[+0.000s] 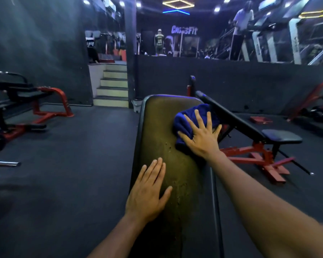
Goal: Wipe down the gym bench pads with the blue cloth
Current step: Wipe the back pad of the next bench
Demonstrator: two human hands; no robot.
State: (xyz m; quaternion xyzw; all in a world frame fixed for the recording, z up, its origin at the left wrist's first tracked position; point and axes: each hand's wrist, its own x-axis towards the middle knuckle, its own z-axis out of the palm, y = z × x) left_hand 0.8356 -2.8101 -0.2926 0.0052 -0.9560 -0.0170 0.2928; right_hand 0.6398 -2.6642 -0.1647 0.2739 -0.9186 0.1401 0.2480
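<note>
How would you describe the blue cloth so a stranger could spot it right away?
Find the long dark bench pad running away from the camera. Near its far right edge the right hand presses flat on the blue cloth, the only bright blue, crumpled thing there; the left hand rests bare.

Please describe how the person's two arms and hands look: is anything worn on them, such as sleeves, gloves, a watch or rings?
Both forearms are bare as far as the picture shows; no sleeve edge is visible. The left hand and the right hand wear no gloves. No watch, bracelet or band shows on either wrist, and no ring can be made out on the fingers, though the dim light hides small details.
</note>
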